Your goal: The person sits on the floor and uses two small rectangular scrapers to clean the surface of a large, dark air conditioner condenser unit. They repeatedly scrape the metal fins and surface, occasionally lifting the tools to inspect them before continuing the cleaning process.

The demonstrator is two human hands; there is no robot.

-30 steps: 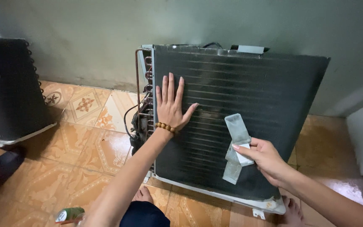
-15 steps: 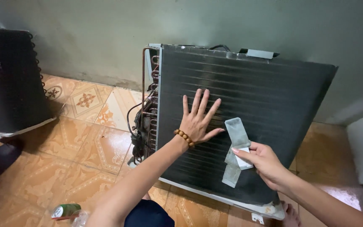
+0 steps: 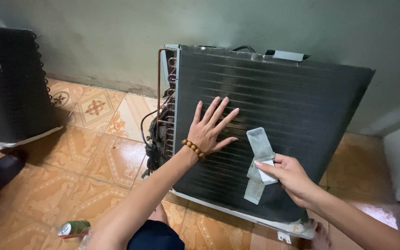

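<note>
The left hand lies flat and wide open on the dark finned coil of an air-conditioner unit, fingers spread and pointing toward one o'clock, holding nothing; a band of brown beads circles its wrist. The right hand is at four o'clock from the left, closed in a pinch around a pale grey strip of tape, thumb and fingers gripping it near its middle. The strip stands nearly upright against the fins, its upper end toward twelve o'clock and its lower end hanging toward six. The coil leans on its white base rail on the tiled floor, with copper pipes at its nine o'clock edge. A second dark unit stands well apart at nine o'clock. A green can lies on the floor at seven o'clock, near the person's knee.
</note>
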